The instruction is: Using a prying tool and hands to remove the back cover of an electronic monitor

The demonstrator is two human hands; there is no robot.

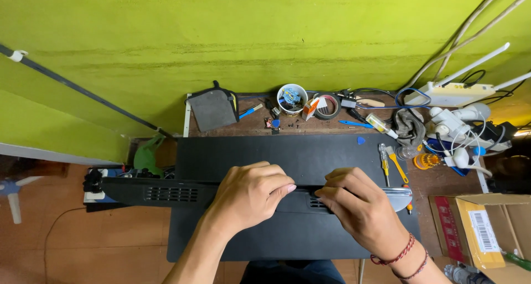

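From the head camera, looking straight down, both hands meet over a long dark plastic panel (177, 193) with vent slots, which lies crosswise on a black mat (276, 151) covering the worktop (442, 179). The panel juts past the mat's left edge and ends at the right in a rounded silvery tip.

The left hand (251, 193) rests on the middle of the panel, fingers curled down over its upper edge, the grip pressed against it rather than closed round it. The right hand (359, 204) sits just beside it, fingertips pinched on the same edge near a small vent; whether anything small is held between them I cannot tell. Red cord bracelets (406, 259) circle the right wrist.

Behind the mat, along the green wall (221, 29), stand a white cup (292, 98) of bits, a roll of tape (331, 106) and a grey pouch (213, 110). To the right lie a yellow-handled screwdriver (398, 168), a crumpled grey rag (409, 126) and a tangle of white chargers and cables (459, 123). A cardboard box (475, 228) sits at the lower right.
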